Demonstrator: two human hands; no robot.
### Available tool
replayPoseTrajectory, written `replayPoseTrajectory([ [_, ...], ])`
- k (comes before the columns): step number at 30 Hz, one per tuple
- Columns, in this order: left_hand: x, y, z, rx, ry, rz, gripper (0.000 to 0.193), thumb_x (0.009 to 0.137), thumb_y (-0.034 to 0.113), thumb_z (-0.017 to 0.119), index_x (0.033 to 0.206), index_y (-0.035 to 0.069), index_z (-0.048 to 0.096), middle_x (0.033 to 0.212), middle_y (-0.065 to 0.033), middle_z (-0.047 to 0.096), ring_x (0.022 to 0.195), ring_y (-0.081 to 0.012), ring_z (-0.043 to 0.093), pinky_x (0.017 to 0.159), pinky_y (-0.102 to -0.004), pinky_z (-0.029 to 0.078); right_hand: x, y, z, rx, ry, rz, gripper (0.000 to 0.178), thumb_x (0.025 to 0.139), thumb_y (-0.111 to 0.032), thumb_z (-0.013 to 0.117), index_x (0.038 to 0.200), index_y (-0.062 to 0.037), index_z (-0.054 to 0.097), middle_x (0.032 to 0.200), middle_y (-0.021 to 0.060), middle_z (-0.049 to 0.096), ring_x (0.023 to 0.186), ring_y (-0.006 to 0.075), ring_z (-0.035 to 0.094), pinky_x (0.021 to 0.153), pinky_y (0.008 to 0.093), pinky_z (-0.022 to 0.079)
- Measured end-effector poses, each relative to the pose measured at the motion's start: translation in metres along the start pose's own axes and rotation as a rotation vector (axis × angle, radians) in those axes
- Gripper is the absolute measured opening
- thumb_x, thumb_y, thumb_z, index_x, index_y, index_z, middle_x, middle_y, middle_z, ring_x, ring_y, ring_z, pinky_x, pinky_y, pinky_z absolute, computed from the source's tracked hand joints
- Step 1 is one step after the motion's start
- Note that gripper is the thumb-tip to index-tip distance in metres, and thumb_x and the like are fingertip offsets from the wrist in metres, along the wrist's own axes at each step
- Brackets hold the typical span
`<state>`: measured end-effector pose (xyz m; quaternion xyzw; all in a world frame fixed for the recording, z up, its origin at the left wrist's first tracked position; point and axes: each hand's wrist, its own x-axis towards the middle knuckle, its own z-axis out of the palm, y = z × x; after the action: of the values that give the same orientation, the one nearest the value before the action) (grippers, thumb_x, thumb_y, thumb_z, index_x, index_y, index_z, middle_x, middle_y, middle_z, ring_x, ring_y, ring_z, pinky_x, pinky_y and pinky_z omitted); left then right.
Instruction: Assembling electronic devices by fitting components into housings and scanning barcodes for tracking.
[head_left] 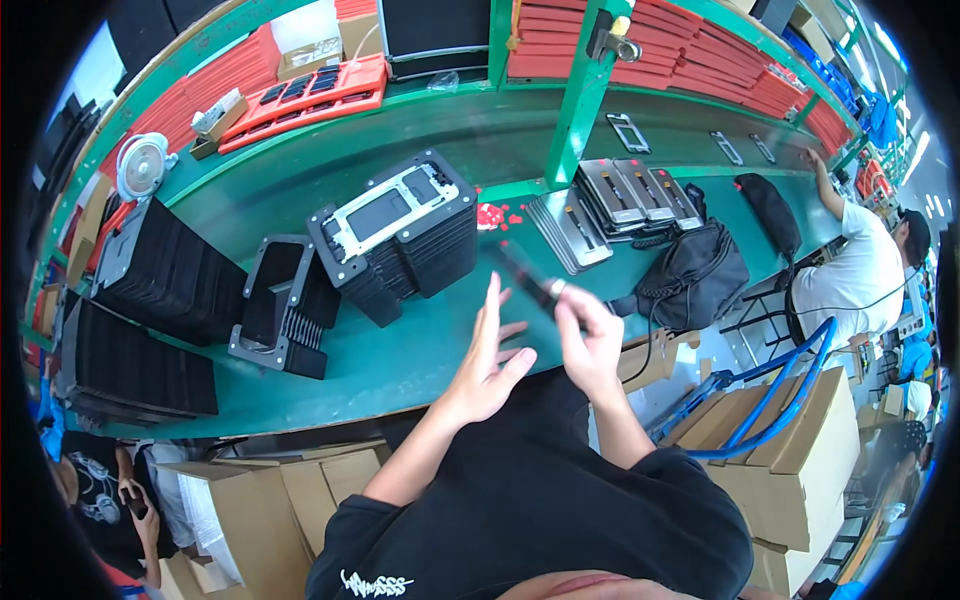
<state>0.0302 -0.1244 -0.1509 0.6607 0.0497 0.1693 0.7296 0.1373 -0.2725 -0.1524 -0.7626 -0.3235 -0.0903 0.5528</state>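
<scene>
My right hand [592, 337] pinches one end of a dark, slim strip [528, 278]; motion blurs the strip, so its exact kind cannot be made out. Close beside it, my left hand [482, 368] is raised with fingers stretched and thumb apart, holding nothing. Ahead of my hands stands a tall stack of black fixture trays [435, 245], with a silver phone-sized frame [390, 210] on top. Flat grey phone panels [572, 235] lie fanned beyond my right hand, each carrying a dark strip. Small red pieces [492, 216] are scattered between stack and panels.
More black tray stacks [170, 270] and an open-framed stack [268, 300] stand left on the green bench [390, 365]. A black bag [693, 275] sits right, near a seated person [850, 265]. A green post [580, 110] rises behind; cardboard boxes [780, 450] flank me.
</scene>
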Motion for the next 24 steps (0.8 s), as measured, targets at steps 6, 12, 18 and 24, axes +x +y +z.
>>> replayPoseTrajectory([
  [6, 0.007, -0.015, 0.002, -0.185, -0.222, 0.122, 0.07, 0.106, 0.032, 0.056, 0.159, -0.002, 0.025, 0.151, -0.0166, 0.042, 0.121, -0.0273, 0.06, 0.086, -0.0378, 0.06, 0.013, -0.036, 0.02, 0.608, 0.026, 0.105, 0.021, 0.094, -0.002, 0.066, 0.115, -0.0024, 0.071, 0.123, 0.0129, 0.068, 0.091, 0.016, 0.067, 0.071, 0.0324, 0.058],
  [12, 0.003, -0.012, -0.029, -0.346, -0.317, 0.13, 0.074, 0.109, 0.049, 0.041, 0.155, -0.008, 0.03, 0.146, -0.022, 0.05, 0.112, -0.0286, 0.066, 0.075, -0.0396, 0.063, 0.037, -0.034, 0.01, 0.601, -0.38, 0.17, 0.028, 0.097, -0.015, 0.069, 0.123, -0.0043, 0.069, 0.131, 0.0125, 0.061, 0.098, 0.0182, 0.063, 0.083, 0.0338, 0.056],
  [18, 0.008, 0.053, -0.072, -0.474, -0.168, 0.067, 0.086, 0.104, 0.06, 0.039, 0.158, -0.004, 0.025, 0.147, -0.0291, 0.049, 0.105, -0.0336, 0.068, 0.066, -0.0425, 0.065, 0.112, -0.053, 0.005, 0.401, -1.069, -0.664, 0.038, 0.097, -0.024, 0.072, 0.128, -0.0026, 0.067, 0.123, 0.0129, 0.067, 0.1, 0.0238, 0.066, 0.094, 0.0393, 0.054],
  [24, 0.035, 0.13, -0.109, 0.441, 0.169, 0.42, 0.065, 0.095, 0.028, 0.066, 0.15, -0.002, 0.047, 0.138, -0.0192, 0.06, 0.106, -0.0272, 0.065, 0.081, -0.0363, 0.059, 0.185, -0.084, -0.002, 0.278, -0.916, -0.439, 0.036, 0.099, -0.026, 0.07, 0.125, 0.0004, 0.069, 0.115, 0.0161, 0.072, 0.108, 0.0232, 0.069, 0.096, 0.0366, 0.053],
])
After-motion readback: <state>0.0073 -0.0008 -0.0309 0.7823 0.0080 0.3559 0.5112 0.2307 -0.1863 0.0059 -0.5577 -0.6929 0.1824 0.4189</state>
